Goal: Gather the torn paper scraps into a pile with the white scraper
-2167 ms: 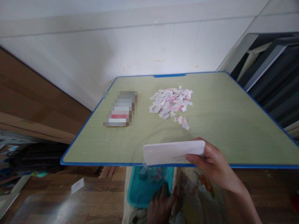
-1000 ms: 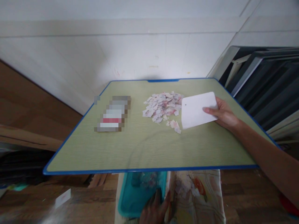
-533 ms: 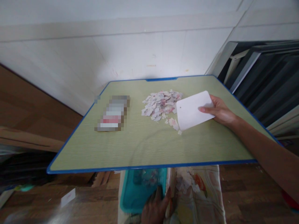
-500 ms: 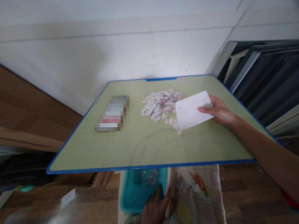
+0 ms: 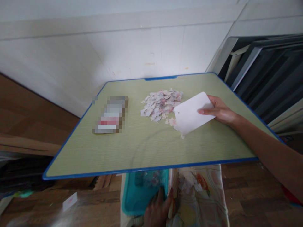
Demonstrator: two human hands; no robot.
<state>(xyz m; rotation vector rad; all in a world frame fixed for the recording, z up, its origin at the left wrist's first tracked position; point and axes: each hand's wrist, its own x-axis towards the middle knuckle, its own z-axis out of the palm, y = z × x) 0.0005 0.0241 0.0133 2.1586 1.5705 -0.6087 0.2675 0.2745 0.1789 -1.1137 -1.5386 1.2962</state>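
Note:
My right hand (image 5: 221, 110) grips a white plastic card (image 5: 195, 112) with a small hole near one edge, thumb on top. The card is tilted over the green tabletop (image 5: 113, 154), its left edge against the pile of torn paper scraps (image 5: 162, 102). A few scraps lie along the card's lower left edge. Below the table, in shadow, my left hand (image 5: 157, 209) is closed over the right rim of a teal plastic tray (image 5: 133, 205). Its fingers lie inside the tray and its thumb is at the rim. Some scraps sit in the tray's far part.
A pixelated flat object (image 5: 110, 115) lies on the table's left side. A patterned cloth (image 5: 203, 205) with more scraps is beside the tray. Dark panels (image 5: 270, 66) lean at the right, a cardboard box (image 5: 28, 119) stands at left. One paper piece (image 5: 70, 201) is on the floor.
The white card has shifted slightly left against the scraps, and its lower edge has come nearer to me. The camera view has moved a little. My left hand stays at the tray.

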